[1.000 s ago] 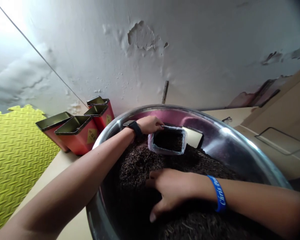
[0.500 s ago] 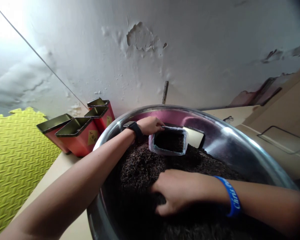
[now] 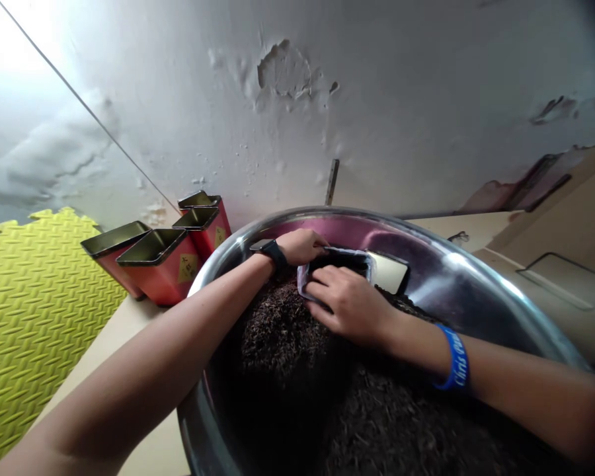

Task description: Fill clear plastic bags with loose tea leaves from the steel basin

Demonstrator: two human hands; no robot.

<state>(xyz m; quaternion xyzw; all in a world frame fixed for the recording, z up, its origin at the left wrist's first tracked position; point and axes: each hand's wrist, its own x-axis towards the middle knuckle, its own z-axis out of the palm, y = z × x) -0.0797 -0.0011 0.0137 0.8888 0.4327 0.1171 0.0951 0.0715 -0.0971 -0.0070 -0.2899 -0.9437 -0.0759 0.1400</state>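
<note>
A rectangular tin with a pale plastic liner (image 3: 302, 283) sits in a large metal basin (image 3: 213, 261), set among dark, dry, twisted leaves (image 3: 272, 330) that look like loose tea. My left hand (image 3: 300, 246), wearing a watch, pinches the liner's rim at the tin's back left corner. Over the tin's mouth lies my right hand (image 3: 350, 301), palm down, with a blue wristband. Its fingers reach across the opening and its thumb is apart from them near the front wall. Whether leaves are under its fingers is hidden. A whitish, dark-edged panel (image 3: 389, 272) rests beside the tin.
Several red tins (image 3: 171, 281) with open tops and yellow labels stand left of the basin on a pale tabletop (image 3: 121, 330). A yellow foam mat (image 3: 44, 311) lies farther left. Behind is a peeling wall (image 3: 401, 99). A cardboard box (image 3: 565, 205) is at the right.
My right hand has moved up and away from the leaves in the basin to the tin's mouth. My left hand keeps its place on the rim. The view has shifted slightly.
</note>
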